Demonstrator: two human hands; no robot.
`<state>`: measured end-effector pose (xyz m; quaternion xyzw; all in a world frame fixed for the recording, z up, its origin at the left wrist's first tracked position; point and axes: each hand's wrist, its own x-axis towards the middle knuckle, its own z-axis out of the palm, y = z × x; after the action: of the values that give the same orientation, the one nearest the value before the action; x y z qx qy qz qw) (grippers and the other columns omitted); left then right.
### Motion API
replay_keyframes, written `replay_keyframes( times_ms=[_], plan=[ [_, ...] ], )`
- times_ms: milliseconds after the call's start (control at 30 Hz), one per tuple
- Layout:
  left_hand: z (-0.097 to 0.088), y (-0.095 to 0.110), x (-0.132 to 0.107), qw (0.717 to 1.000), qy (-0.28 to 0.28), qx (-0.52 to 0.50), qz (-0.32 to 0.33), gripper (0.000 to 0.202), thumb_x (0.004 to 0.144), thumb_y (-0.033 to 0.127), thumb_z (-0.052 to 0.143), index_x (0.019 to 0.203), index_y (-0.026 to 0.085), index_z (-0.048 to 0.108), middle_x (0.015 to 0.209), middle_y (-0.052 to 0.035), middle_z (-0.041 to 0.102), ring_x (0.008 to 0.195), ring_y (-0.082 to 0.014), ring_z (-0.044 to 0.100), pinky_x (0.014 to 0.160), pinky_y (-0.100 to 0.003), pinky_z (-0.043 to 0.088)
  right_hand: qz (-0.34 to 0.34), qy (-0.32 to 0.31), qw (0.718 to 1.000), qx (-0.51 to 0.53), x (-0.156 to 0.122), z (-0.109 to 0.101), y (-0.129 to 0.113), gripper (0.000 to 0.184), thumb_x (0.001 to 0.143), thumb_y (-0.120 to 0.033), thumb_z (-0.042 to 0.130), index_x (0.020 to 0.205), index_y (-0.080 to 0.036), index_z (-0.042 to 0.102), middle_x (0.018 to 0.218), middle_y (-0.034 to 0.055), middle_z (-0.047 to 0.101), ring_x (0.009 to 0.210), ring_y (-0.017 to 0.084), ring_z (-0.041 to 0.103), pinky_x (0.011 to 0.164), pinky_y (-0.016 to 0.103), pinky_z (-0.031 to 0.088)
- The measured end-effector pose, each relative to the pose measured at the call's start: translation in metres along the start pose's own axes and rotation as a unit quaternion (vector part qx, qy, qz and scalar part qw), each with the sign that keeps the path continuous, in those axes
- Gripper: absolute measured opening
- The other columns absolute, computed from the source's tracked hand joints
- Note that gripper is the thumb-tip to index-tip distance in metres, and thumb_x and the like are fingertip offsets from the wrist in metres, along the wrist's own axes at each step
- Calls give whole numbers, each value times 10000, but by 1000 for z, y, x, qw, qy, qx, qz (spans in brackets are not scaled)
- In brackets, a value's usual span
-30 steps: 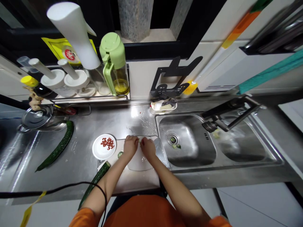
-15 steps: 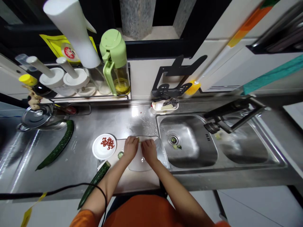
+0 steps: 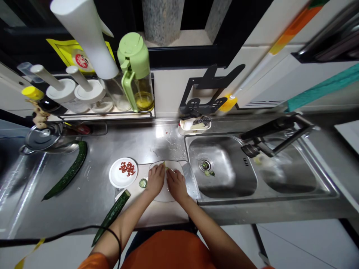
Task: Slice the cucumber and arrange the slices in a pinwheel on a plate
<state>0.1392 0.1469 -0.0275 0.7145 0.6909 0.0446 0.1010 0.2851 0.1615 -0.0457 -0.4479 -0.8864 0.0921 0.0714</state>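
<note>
My left hand (image 3: 156, 181) and my right hand (image 3: 177, 184) are side by side over a pale round sheet or plate (image 3: 165, 196) on the cutting board (image 3: 153, 216). Their fingers are bent and close together. A small yellow-green bit (image 3: 164, 164) shows at the left fingertips; what else the fingers hold is hidden beneath them. Left of my left hand lies a cut cucumber slice (image 3: 143, 183). A cucumber (image 3: 113, 215) with one cut end rests across the board's left edge, partly under my left forearm. Beside my right hand is a broad metal blade (image 3: 191, 181).
A white plate (image 3: 114, 178) of chopped red pieces stands at the board's upper left. Another cucumber (image 3: 70, 173) lies farther left. To the right is a sink (image 3: 224, 186) with green scraps (image 3: 207, 173) by its drain. A black cable (image 3: 70, 228) crosses my left forearm.
Both hands have shifted slightly towards me, with their fingers still close together. More of the round sheet's far edge shows. The cable hangs a little lower.
</note>
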Motion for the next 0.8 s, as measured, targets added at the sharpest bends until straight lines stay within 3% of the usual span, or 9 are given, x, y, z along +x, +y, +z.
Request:
replay_keyframes(
  times_ms=[800],
  plan=[
    [-1,2,3,1000,-9,8,-10,488,901,176,397,1388,203,415,1369,-107,480,1125,-280,431,898,-430,400,-1,-4,1000,-8,2,-3,-5,405,914,-162,416,1301,-184,534,1347,116,508,1194,309,383,884,428,375]
  ],
)
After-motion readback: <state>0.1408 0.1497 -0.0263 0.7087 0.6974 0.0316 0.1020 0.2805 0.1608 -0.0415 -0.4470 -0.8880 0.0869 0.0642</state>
